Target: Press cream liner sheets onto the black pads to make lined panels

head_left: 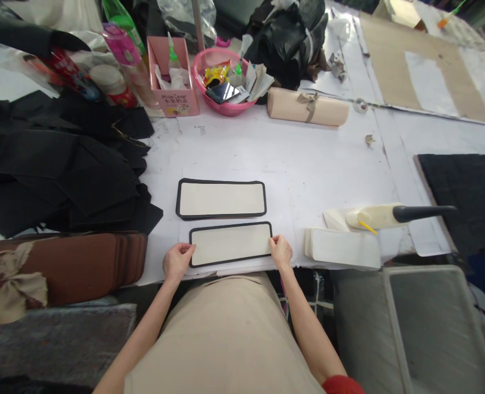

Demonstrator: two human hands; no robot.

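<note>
A cream panel with a black border lies at the table's front edge, tilted slightly up to the right. My left hand pinches its left end, and my right hand pinches its right end. Just beyond it rests a similar black-edged cream panel, which looks like a small stack. To the right of my right hand sits a pile of plain white rectangular pieces. Behind that pile lies a cream bottle with a black handle-like part.
Black fabric pieces and tied brown panels fill the left side. At the back stand a pink box, a pink basket and a tied beige roll. A grey bin is at the lower right.
</note>
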